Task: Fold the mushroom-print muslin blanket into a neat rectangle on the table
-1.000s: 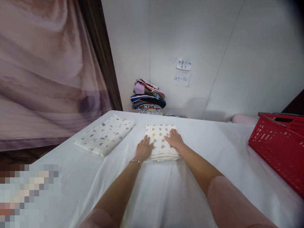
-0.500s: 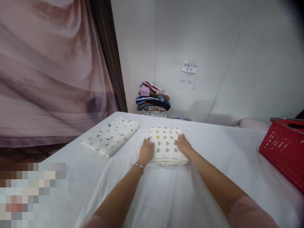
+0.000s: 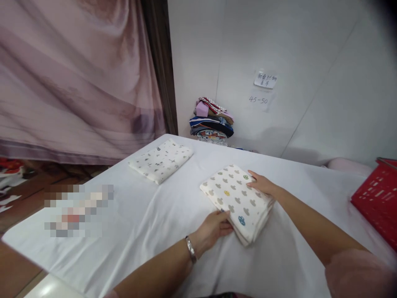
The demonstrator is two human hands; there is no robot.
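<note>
A folded white cloth with grey, yellow, green and blue prints (image 3: pixel 234 190) lies turned at an angle on the white-covered table (image 3: pixel 130 236). My left hand (image 3: pixel 215 227), with a silver bracelet at the wrist, grips its near left edge, thumb on top and fingers below. My right hand (image 3: pixel 260 182) rests on its far right edge with the fingers apart. Farther left lies a second folded white cloth with small dark prints (image 3: pixel 161 161), which neither hand touches.
A red basket (image 3: pixel 376 198) stands at the right edge. Behind the table, a stack of folded fabrics (image 3: pixel 212 122) rises near the wall. A pink curtain (image 3: pixel 77 82) hangs on the left. Part of the table's left side is pixelated.
The mushroom-like printed cloth has been rotated and shifted nearer and to the right. My left hand has gone from lying on it to gripping its edge. The view has swung left.
</note>
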